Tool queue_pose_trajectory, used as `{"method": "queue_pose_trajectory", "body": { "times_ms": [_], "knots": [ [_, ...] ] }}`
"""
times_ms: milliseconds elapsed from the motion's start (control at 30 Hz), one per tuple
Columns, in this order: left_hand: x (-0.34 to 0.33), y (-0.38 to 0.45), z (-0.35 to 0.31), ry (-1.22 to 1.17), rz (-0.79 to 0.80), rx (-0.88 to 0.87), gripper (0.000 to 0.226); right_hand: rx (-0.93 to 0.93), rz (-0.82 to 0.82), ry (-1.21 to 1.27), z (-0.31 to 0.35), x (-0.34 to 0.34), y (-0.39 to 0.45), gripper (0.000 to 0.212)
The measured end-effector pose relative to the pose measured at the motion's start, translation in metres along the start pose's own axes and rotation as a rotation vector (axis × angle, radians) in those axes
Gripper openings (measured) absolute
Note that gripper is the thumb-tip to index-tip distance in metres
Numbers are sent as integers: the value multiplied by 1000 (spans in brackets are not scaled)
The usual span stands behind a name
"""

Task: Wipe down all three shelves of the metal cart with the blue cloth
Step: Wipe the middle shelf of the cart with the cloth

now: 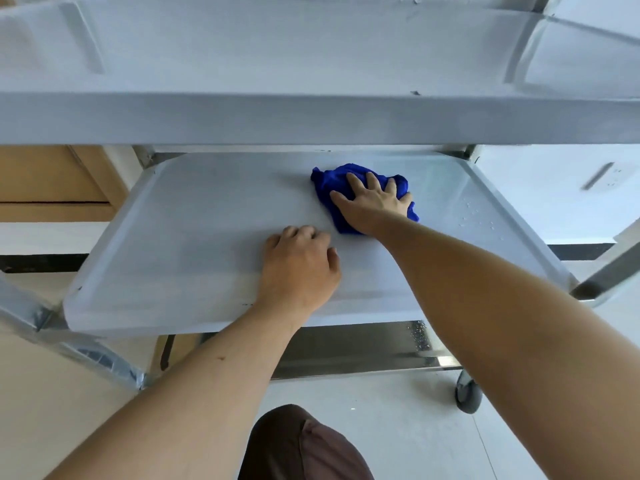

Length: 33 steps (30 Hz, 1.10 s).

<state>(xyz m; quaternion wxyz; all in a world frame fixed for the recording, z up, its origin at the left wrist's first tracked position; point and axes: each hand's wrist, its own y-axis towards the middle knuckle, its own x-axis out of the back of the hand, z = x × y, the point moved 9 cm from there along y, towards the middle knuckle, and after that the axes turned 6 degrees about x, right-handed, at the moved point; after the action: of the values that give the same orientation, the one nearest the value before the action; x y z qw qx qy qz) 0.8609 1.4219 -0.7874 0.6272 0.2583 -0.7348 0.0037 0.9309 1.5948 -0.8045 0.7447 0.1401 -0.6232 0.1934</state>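
Centrally, middle shelf (173,237) of the metal cart (311,119): a shallow rimmed tray, carrying only the blue cloth (332,183) at about one o'clock from tray centre, plus water droplets (479,216) near the rim at three o'clock. Right hand (372,199) flat on the bunched cloth, fingers spread wide, pressing rather than gripping. Left hand (299,265) at six o'clock from the cloth, just beside it, resting on bare shelf, fingers curled loosely, empty. Top shelf (311,57) overhead at twelve, bare. Bottom shelf edge (363,348) below, wet-speckled; caster (468,394) at five o'clock.
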Motion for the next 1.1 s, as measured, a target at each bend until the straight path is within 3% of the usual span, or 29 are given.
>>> {"method": "queue_pose_trajectory", "body": {
  "times_ms": [400,633,767,967,1100],
  "knots": [
    [4,1,0,-8,76,25,32,-51,50,0,-22,-1,-146,68],
    [8,1,-5,67,151,33,18,-107,20,0,-62,9,-191,67],
    [7,4,-42,82,205,34,16,-213,12,24,-100,15,-205,69],
    [-14,-3,-138,-21,199,-179,35,-374,21,-9,-163,25,-209,82],
    [-29,-4,-148,-14,201,-199,36,-379,9,-36,-173,27,-186,90]
  ]
}}
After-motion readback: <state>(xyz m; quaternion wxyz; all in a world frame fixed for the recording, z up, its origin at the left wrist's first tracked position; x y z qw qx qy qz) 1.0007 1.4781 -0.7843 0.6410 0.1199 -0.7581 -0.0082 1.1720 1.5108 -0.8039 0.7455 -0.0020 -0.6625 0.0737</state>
